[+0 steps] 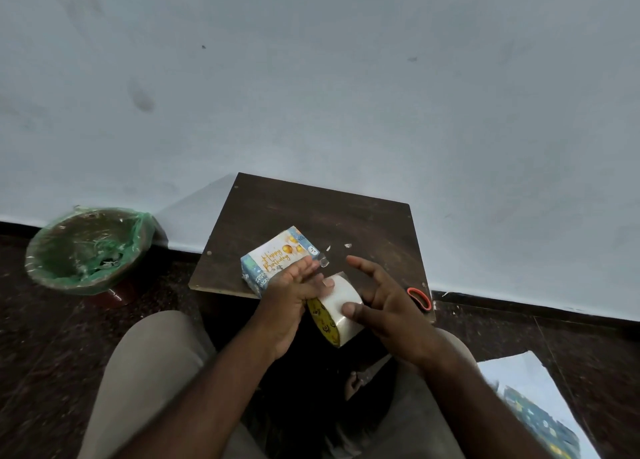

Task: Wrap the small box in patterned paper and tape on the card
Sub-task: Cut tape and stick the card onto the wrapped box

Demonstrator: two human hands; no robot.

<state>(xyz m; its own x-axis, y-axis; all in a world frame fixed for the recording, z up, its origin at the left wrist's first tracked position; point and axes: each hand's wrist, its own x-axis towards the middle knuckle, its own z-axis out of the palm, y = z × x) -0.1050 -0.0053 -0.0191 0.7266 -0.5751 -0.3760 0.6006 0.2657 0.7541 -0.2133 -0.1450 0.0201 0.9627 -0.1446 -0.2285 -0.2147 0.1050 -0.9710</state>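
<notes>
Just above your lap, your left hand holds the roll of tape, thumb hooked over its rim. Your right hand splays its fingers, only its thumb pressing the roll. Beyond, on the tabletop, the wrapped box carries the card. It is probably light, stiff and slick, so steady it by its sides.

Plain indoor room: bare wall, dark floor, lined bin.
</notes>
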